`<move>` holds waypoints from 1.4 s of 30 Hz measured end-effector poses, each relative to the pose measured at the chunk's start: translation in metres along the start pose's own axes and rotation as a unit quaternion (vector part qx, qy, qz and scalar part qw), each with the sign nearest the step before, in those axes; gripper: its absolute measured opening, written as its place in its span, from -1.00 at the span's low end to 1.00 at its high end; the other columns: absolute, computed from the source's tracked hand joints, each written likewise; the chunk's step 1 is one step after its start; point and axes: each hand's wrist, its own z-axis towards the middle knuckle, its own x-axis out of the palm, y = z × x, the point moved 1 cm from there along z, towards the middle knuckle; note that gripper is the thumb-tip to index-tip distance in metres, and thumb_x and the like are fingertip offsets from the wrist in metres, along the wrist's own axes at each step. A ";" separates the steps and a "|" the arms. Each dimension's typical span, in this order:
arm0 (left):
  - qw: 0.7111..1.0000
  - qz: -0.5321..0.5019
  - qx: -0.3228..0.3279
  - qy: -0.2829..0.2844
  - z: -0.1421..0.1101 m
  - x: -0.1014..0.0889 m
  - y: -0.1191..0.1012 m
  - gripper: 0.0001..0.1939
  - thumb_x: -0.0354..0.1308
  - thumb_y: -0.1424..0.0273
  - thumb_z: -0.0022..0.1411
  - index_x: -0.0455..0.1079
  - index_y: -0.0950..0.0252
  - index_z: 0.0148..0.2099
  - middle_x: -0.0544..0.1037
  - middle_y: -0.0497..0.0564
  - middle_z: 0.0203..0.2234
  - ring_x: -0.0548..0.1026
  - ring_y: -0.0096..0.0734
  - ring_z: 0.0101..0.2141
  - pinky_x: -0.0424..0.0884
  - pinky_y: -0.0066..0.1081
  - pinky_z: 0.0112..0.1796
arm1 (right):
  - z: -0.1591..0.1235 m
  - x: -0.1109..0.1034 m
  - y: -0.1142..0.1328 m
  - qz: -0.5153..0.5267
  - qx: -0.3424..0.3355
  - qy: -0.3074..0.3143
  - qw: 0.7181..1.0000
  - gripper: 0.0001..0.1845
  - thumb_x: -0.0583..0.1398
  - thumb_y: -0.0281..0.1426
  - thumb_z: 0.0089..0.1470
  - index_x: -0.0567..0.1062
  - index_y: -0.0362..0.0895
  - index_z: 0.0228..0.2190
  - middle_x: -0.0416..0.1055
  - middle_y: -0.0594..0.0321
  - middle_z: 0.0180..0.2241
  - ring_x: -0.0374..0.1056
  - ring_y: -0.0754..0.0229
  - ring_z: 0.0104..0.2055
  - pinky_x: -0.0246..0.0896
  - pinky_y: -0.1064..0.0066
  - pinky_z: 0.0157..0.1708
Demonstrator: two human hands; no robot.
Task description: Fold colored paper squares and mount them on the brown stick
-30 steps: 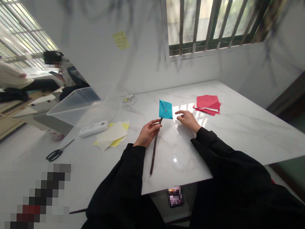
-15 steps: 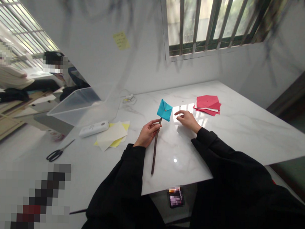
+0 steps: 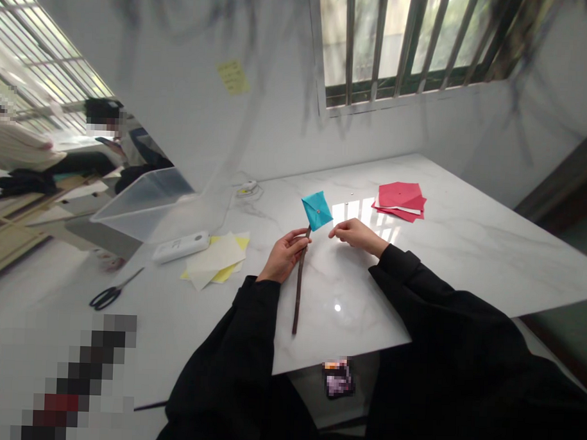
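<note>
A paper pinwheel, its folded blue head [image 3: 316, 211] pinned at the centre, is mounted on a brown wooden stick [image 3: 298, 291]. My left hand [image 3: 286, 253] grips the stick just under the head, thumb and fingers wrapped round it. The stick's lower end slants down toward the table's front edge. Right of the blue head and slightly lower is my right hand [image 3: 354, 235], its fingers bent and drawn together. Nothing shows in them, and a small gap separates their tips from the paper.
Red paper pieces [image 3: 400, 198] lie stacked at the back right. Yellow and cream sheets [image 3: 217, 261], a white hot-melt-like device [image 3: 181, 247], scissors [image 3: 106, 297] and a clear plastic bin [image 3: 147, 205] are at left. Two people sit beyond the bin. A barred window is above.
The blue pinwheel head has turned on its pin. My right hand has dropped slightly toward me, its outstretched index finger now curled down. My left hand keeps its hold.
</note>
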 end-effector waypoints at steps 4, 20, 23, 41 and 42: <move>1.000 -0.003 -0.002 0.000 0.000 0.000 0.000 -0.42 0.59 0.28 -0.06 0.56 0.32 0.01 0.65 0.02 -0.30 0.50 -0.53 -0.35 0.38 -0.46 -0.21 | 0.006 -0.007 -0.005 -0.025 -0.010 -0.110 0.994 -0.53 0.21 -0.46 0.09 0.61 -0.24 0.03 0.49 0.25 -0.47 0.28 0.30 -0.50 0.17 0.49 -0.43; 1.000 0.006 -0.006 0.001 0.000 0.001 -0.001 -0.42 0.58 0.28 -0.07 0.56 0.32 0.00 0.64 0.00 -0.31 0.46 -0.56 -0.39 0.36 -0.49 -0.27 | 0.007 -0.011 -0.009 -0.145 -0.054 -0.166 0.974 -0.59 0.19 -0.44 0.07 0.67 -0.12 -0.06 0.55 0.25 -0.46 0.43 0.15 -0.37 0.23 0.40 -0.22; 1.000 0.016 -0.009 0.010 -0.001 0.001 -0.001 -0.44 0.58 0.28 -0.07 0.56 0.32 -0.01 0.63 0.00 -0.32 0.45 -0.55 -0.39 0.36 -0.47 -0.27 | 0.004 -0.012 -0.007 -0.161 -0.095 -0.195 0.963 -0.30 0.16 -0.48 0.05 0.48 -0.12 0.25 0.44 0.37 -0.58 0.35 0.16 -0.46 0.19 0.40 -0.28; 0.999 0.026 -0.002 0.034 -0.003 0.002 -0.002 -0.47 0.55 0.31 -0.02 0.58 0.35 0.00 0.61 0.01 -0.35 0.42 -0.53 -0.41 0.33 -0.43 -0.27 | 0.007 -0.020 -0.010 -0.223 -0.055 -0.204 0.952 -0.63 0.19 -0.44 0.10 0.70 -0.12 -0.10 0.60 0.18 -0.39 0.46 0.09 -0.30 0.23 0.38 -0.20; 0.999 0.026 -0.003 0.033 -0.003 0.003 -0.003 -0.47 0.55 0.31 -0.02 0.58 0.35 0.01 0.60 0.01 -0.35 0.42 -0.53 -0.41 0.33 -0.43 -0.27 | 0.008 -0.019 -0.010 -0.211 -0.053 -0.205 0.954 -0.54 0.20 -0.46 0.09 0.65 -0.15 0.03 0.60 0.19 -0.40 0.47 0.09 -0.28 0.24 0.38 -0.18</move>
